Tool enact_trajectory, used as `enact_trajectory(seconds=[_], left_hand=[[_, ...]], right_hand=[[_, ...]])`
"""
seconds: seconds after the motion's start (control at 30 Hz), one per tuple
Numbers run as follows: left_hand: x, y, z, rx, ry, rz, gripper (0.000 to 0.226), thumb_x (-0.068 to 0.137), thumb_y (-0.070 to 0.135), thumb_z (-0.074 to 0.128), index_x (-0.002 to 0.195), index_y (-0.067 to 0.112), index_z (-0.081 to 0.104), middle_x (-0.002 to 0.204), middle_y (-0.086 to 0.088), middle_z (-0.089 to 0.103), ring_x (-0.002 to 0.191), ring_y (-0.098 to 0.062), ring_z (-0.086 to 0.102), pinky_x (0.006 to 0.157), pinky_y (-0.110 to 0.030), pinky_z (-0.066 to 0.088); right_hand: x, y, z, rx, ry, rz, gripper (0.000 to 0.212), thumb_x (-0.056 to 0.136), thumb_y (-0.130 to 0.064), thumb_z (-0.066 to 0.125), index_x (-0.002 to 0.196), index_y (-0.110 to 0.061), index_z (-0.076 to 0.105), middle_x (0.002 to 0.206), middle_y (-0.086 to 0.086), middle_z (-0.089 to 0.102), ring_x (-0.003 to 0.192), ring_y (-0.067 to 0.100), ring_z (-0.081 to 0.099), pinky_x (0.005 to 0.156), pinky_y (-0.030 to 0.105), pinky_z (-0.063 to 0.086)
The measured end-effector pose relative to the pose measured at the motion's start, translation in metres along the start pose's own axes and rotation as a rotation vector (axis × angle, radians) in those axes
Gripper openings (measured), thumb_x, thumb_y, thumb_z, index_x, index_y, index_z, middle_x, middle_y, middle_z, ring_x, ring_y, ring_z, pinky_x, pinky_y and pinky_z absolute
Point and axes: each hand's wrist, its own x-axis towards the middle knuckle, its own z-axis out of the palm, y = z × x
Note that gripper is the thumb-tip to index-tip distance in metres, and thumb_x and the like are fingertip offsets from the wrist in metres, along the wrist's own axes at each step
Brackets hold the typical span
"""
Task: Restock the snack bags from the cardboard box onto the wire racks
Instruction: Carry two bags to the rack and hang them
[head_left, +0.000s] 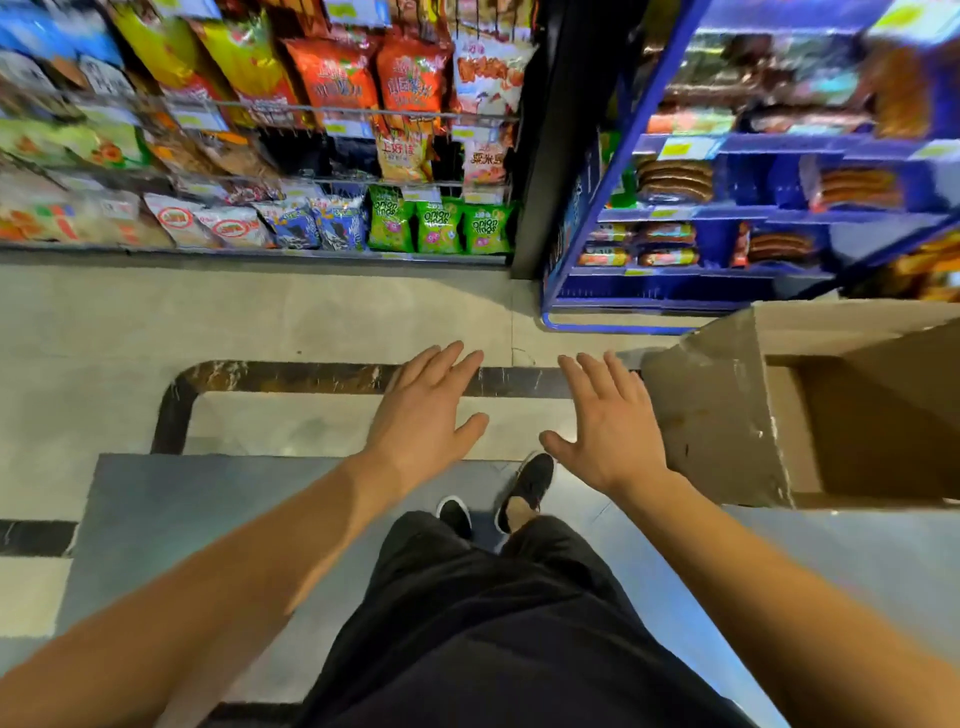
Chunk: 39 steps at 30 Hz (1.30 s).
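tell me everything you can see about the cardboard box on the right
The open brown cardboard box stands on the floor at the right, in front of the blue metal shelf. Its near flap sticks up, scuffed and grey-stained. The inside that shows looks bare brown; its bottom is out of view. The open right hand hovers just left of it, seemingly not touching.

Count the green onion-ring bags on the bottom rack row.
3 green onion-ring bags, side by side at the row's right end: left, middle, right. More may sit hidden behind them.
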Motion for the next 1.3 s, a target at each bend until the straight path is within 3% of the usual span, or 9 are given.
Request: enact_trajectory(seconds=[0.23, 0.4, 0.7, 0.9, 1.03, 1.2, 1.3], left_hand=[[-0.002, 0.113, 0.038, 0.103, -0.057, 0.219, 0.073, 0.099, 0.05, 0.048, 0.16, 0.031, 0.012, 0.168, 0.005, 0.006, 0.154, -0.02, 0.003, 0.125, -0.04, 0.007], [0.005, 0.22, 0.085, 0.171, -0.062, 0.315, 0.072, 0.1, 0.05, 0.048, 0.159, 0.031, 0.013, 0.168, 0.005, 0.007, 0.154, -0.021, 0.003, 0.125, -0.04, 0.005], [0.014, 0.402, 0.164, 0.17, -0.057, 0.37, 0.074, 0.097, 0.048, 0.054, 0.159, 0.027, 0.02, 0.167, -0.003, 0.015, 0.154, -0.026, 0.01, 0.124, -0.043, 0.009], [0.051, 0.482, 0.194, 0.192, -0.049, 0.348, 0.074, 0.098, 0.052, 0.051, 0.159, 0.028, 0.017, 0.167, 0.001, 0.012, 0.153, -0.025, 0.009, 0.125, -0.043, 0.009], [0.094, 0.511, 0.218, 0.166, -0.045, 0.318, 0.074, 0.097, 0.051, 0.053, 0.159, 0.027, 0.02, 0.166, -0.001, 0.018, 0.153, -0.024, 0.012, 0.124, -0.043, 0.011], [0.147, 0.539, 0.239, 0.117, -0.11, 0.203, 0.075, 0.099, 0.053, 0.047, 0.16, 0.031, 0.01, 0.168, 0.003, 0.009, 0.154, -0.02, 0.006, 0.124, -0.041, 0.007], [0.171, 0.548, 0.247, 0.093, -0.129, 0.154, 0.072, 0.098, 0.054, 0.044, 0.159, 0.024, 0.021, 0.166, -0.002, 0.019, 0.152, -0.027, 0.018, 0.123, -0.045, 0.015]], right_hand=[[-0.094, 0.096, 0.01, 0.048, 0.113, 0.167, 0.09, 0.09, -0.059, 0.058, 0.16, -0.022, 0.017, 0.166, 0.004, 0.02, 0.154, 0.032, 0.006, 0.124, 0.047, 0.01], [-0.166, 0.201, 0.02, 0.051, 0.168, 0.277, 0.087, 0.09, -0.062, 0.051, 0.16, -0.022, 0.018, 0.166, 0.006, 0.021, 0.154, 0.034, 0.009, 0.124, 0.047, 0.01], [-0.282, 0.394, 0.029, 0.099, 0.185, 0.448, 0.089, 0.088, -0.057, 0.063, 0.159, -0.021, 0.024, 0.163, 0.006, 0.028, 0.152, 0.033, 0.015, 0.124, 0.046, 0.015], [-0.276, 0.495, 0.015, 0.087, 0.155, 0.5, 0.09, 0.091, -0.062, 0.057, 0.16, -0.025, 0.015, 0.166, 0.003, 0.019, 0.155, 0.029, 0.007, 0.125, 0.045, 0.012], [-0.249, 0.547, 0.0, 0.072, 0.121, 0.502, 0.09, 0.092, -0.062, 0.056, 0.16, -0.026, 0.011, 0.168, 0.002, 0.014, 0.155, 0.029, 0.003, 0.125, 0.044, 0.009], [-0.212, 0.605, -0.018, 0.065, 0.087, 0.471, 0.09, 0.092, -0.062, 0.057, 0.16, -0.025, 0.013, 0.167, 0.002, 0.016, 0.155, 0.029, 0.004, 0.125, 0.044, 0.009], [-0.186, 0.636, -0.023, 0.083, 0.04, 0.449, 0.09, 0.092, -0.06, 0.058, 0.161, -0.024, 0.012, 0.167, 0.002, 0.016, 0.155, 0.028, 0.004, 0.125, 0.043, 0.009]])
